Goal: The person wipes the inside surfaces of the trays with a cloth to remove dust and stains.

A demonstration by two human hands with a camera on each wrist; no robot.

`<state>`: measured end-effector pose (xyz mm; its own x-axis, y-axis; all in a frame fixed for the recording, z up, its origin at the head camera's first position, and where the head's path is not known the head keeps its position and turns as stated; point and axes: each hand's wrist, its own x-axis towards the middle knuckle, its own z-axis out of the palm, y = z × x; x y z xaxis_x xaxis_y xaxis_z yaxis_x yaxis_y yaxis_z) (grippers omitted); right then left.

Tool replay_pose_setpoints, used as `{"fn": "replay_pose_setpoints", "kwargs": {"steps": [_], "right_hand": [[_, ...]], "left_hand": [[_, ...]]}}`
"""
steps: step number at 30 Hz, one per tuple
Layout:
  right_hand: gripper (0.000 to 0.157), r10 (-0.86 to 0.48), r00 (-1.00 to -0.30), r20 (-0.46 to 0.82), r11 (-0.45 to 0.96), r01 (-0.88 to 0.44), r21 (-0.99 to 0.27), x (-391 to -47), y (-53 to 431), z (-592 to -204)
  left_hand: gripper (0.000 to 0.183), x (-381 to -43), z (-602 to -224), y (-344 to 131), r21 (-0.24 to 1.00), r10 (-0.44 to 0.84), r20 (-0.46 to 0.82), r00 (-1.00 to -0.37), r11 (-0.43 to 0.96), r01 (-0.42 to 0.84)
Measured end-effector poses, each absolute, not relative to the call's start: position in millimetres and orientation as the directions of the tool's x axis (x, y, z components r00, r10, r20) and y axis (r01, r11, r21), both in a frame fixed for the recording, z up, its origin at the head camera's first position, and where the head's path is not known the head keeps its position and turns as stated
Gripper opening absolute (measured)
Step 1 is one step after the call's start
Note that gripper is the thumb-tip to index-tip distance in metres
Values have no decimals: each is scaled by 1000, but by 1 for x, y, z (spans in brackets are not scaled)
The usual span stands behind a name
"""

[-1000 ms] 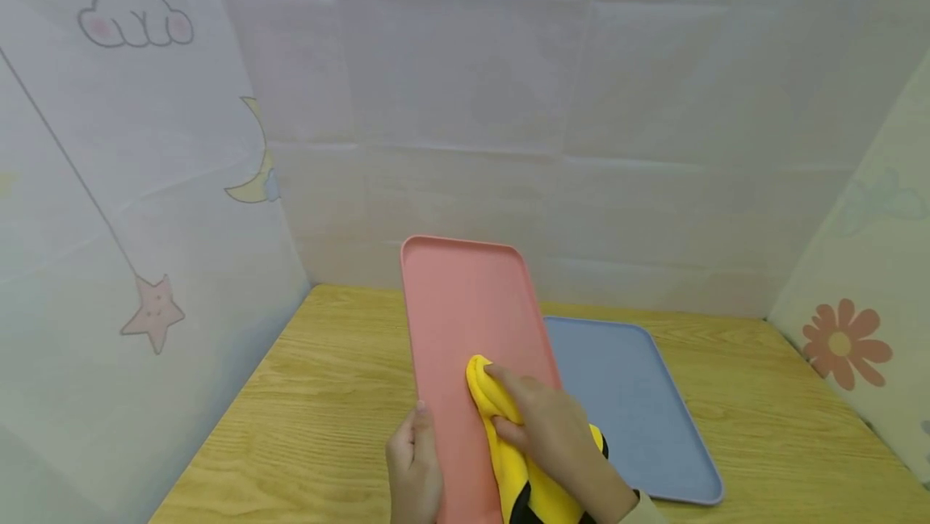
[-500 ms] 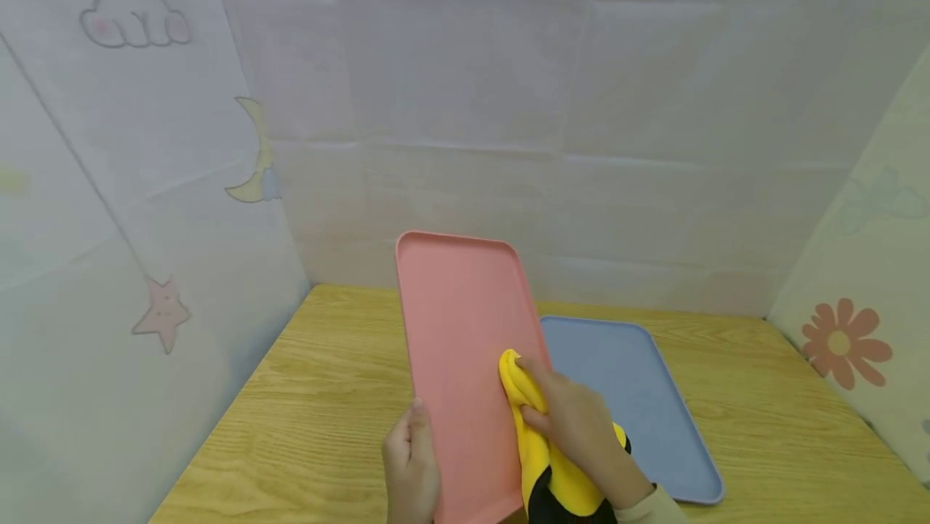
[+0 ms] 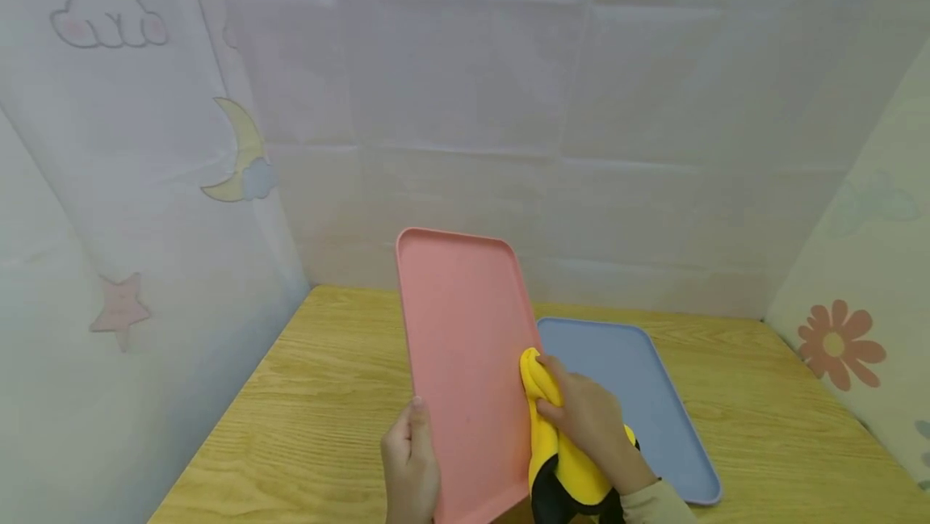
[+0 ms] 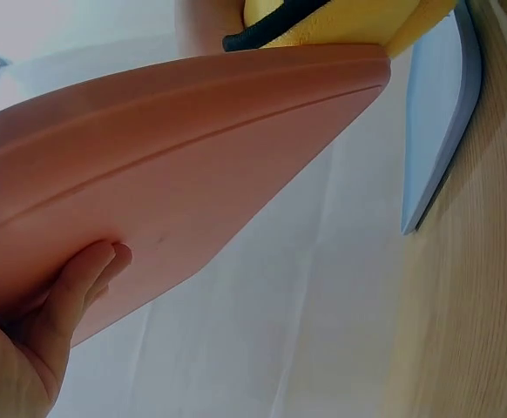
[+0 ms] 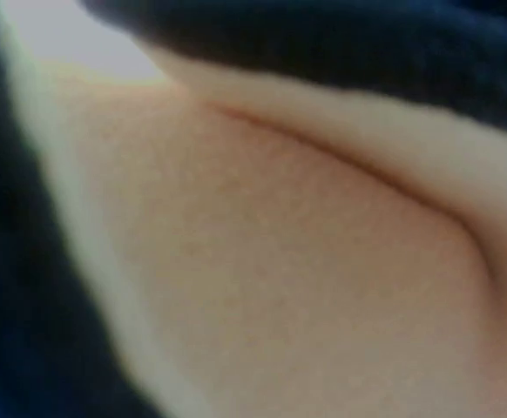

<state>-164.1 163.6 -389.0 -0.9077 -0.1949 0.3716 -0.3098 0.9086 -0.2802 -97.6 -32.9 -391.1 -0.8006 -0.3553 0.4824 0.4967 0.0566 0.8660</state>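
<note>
A pink rectangular tray (image 3: 465,330) is held up at a tilt above the table. My left hand (image 3: 411,463) grips its left edge, thumb on the front face; in the left wrist view the fingers (image 4: 79,279) press against the tray's underside (image 4: 175,192). My right hand (image 3: 588,419) holds a bunched yellow and black cloth (image 3: 541,427) against the tray's right edge. Part of this cloth (image 4: 341,22) shows over the rim in the left wrist view. The right wrist view is filled by blurred skin and dark fabric.
A blue-grey tray (image 3: 639,395) lies on the wood-grain table (image 3: 312,411), behind and right of the right hand. Pale printed sheets (image 3: 450,88) stand along the back and both sides of the table.
My right hand has slid the cloth rightward across the pink tray, from its middle to its right edge. The pink tray has shifted slightly up and left, still in my left hand.
</note>
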Motion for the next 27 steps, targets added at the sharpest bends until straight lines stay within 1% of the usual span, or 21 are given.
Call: {"fn": "replay_pose_setpoints", "kwargs": {"steps": [5, 10, 13, 21, 24, 27], "right_hand": [[48, -154, -922, 354, 896, -281, -343, -161, 160, -387], [48, -161, -918, 363, 877, -301, -374, -156, 152, -384], [47, -175, -913, 369, 869, -320, -377, -151, 145, -382], [47, -219, -890, 399, 854, -372, -363, -145, 129, -378], [47, -240, -889, 389, 845, -389, -368, -142, 123, -375], [48, -265, -887, 378, 827, -410, -384, -138, 117, -372]], "left_hand": [[37, -98, -392, -32, 881, -351, 457, -817, 50, 471], [38, -99, -393, -31, 893, -362, 435, -824, 56, 447], [38, -99, -393, -30, 885, -377, 450, -809, 72, 459], [38, -100, -394, -29, 848, -433, 516, -739, 139, 511], [38, -101, -394, -29, 850, -438, 512, -739, 135, 509], [39, -102, -394, -29, 865, -436, 486, -757, 120, 487]]}}
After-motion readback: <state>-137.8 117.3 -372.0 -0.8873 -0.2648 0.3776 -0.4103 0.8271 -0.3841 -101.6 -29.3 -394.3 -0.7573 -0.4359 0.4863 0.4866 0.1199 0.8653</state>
